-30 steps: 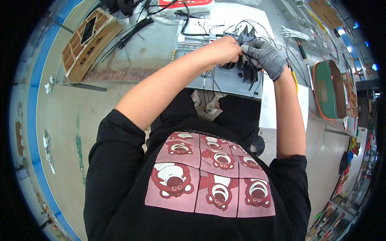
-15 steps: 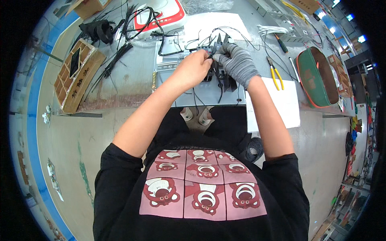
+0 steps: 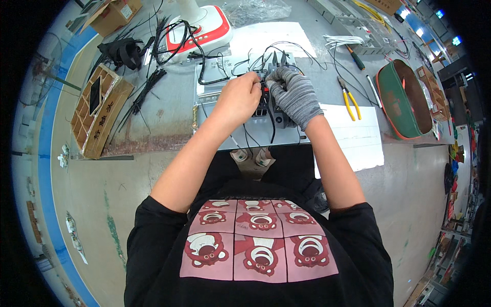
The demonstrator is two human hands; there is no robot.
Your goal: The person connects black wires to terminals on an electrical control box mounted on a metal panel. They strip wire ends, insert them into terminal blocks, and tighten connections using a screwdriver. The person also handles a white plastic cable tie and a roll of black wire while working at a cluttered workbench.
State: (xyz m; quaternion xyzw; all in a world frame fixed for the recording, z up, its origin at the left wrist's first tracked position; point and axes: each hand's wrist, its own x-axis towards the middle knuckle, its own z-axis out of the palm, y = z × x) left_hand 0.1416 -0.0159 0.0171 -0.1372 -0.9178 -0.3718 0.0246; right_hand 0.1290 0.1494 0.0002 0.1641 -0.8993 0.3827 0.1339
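Note:
My bare left hand (image 3: 238, 100) is closed in a pinch beside a dark electrical component on the grey metal panel (image 3: 209, 123). Its fingertips hide what they hold. My right hand (image 3: 295, 94), in a grey knitted glove, is closed around pliers (image 3: 279, 59) whose two dark jaws point away from me, apart from each other. The fingertips of both hands nearly meet over the component. A black cable (image 3: 271, 120) curves down from under my hands toward the panel's near edge. More thin black wires lie about the panel's far side.
Yellow-handled pliers (image 3: 352, 105) lie right of the panel by a white paper sheet (image 3: 353, 135). Farther right stand a screwdriver (image 3: 356, 59) and a green bin (image 3: 391, 102). At left are a wooden compartment box (image 3: 110, 120), black cable ties (image 3: 146, 87) and a red-white device (image 3: 215, 33).
Both hands have shifted slightly left and a little nearer to me, still close together. The pliers in my right hand have moved along with it. My view has shifted slightly.

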